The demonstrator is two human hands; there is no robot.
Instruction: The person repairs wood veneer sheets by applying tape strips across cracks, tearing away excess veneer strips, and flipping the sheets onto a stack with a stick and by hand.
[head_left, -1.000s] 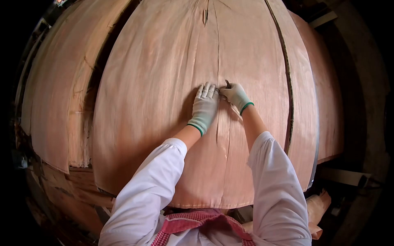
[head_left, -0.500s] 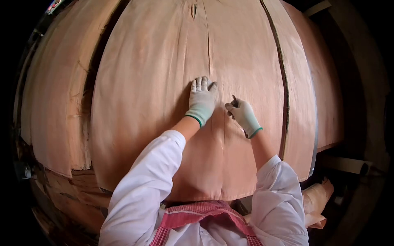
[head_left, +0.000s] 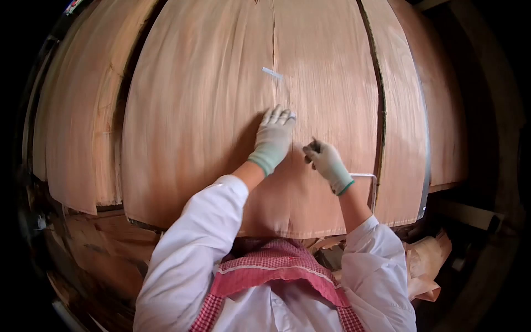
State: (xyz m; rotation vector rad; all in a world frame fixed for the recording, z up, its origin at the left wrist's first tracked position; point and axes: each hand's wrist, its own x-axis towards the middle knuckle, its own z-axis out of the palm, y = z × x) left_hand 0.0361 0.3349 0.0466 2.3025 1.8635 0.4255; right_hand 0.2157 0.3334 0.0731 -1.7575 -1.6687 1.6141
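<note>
A: Where are your wood sheet [head_left: 188, 122] and left hand [head_left: 273, 138]?
B: The sheet fills the middle of the frame; your left hand lies flat on it near centre, fingers stretched out, gripping nothing. 1 pale strip [head_left: 272, 73] crosses the crack [head_left: 273, 41], upper centre.
A: Your right hand [head_left: 332, 166]?
B: Right of centre, fingers curled, pinching a small dark thing [head_left: 315, 144], too blurred to name.

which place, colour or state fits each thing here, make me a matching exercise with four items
Column 1
1. left hand
2. right hand
3. short whitish strip
4. apron

Column 2
A. red checked
B. lying across the crack
C. palm down on the wood sheet
D. curled, to the right of the crack

Pairs: 1-C, 2-D, 3-B, 4-A
</note>
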